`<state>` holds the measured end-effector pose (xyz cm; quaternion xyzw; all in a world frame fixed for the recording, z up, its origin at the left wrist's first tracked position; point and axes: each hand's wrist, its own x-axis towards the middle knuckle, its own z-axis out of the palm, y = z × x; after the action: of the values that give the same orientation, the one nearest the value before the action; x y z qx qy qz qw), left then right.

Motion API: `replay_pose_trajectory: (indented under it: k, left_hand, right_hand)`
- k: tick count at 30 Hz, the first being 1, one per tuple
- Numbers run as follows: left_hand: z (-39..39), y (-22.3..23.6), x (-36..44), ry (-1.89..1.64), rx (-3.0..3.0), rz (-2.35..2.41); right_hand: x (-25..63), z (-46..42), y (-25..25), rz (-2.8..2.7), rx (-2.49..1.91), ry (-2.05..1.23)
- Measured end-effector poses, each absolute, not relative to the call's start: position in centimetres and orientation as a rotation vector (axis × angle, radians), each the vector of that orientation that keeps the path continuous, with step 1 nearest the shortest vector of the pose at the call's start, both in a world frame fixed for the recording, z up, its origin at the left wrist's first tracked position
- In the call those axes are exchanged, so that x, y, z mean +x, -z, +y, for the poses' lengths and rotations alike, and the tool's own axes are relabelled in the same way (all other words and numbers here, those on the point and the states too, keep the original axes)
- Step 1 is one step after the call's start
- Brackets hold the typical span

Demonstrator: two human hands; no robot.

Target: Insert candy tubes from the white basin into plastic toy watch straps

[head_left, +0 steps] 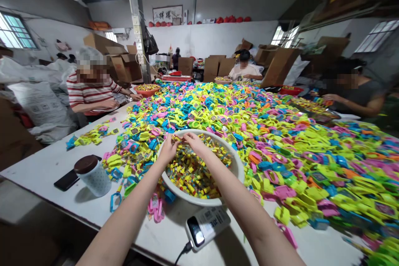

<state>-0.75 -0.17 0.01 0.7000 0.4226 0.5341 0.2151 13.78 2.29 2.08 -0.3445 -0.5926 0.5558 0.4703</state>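
Step in hand, my read: close two-handed fingertip work on one small item above the basin [240, 170], centre of frame. Left hand [168, 148] and right hand [193, 141] are close together over the basin's far-left side, fingertips curled in and almost meeting. Looks like a tiny yellow-and-red bit between them, but too small to confirm, so can't tell if either is clamped on it.

Pieces [193, 171] sit in the basin, centre of frame: small, mostly yellow with red ends, heaped loose below the hands. Pile [280, 133] of coloured plastic parts, maybe toy watches, covers the table [34, 170] behind the basin and out to the right edge.

Next move calls for, I'd judge, light pinch control with both hands, kept inside the rim so a dropped bit lands in the basin. Forearms cross the near rim, so watch for snagging it. Loose pieces probably roll and slip easily.

Nearby: white device [208, 226] with a cable [183, 251] at lower centre, just beside the basin's near side; cup [93, 176] and phone [66, 180] left of frame, well apart from the hands.
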Motion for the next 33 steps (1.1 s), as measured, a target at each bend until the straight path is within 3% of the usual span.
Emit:
replay_pose_trajectory:
  k: [14,33]
  left_hand:
    - [-0.4,-0.4,-0.6,-1.458,1.885,1.347]
    - [-0.8,-0.8,-0.3,-1.273,1.881,1.4]
  right_hand:
    - [16.3,3.7,-2.0,-1.443,-1.147,-0.994]
    - [20.0,6.2,-1.6,-1.206,-1.11,-1.001]
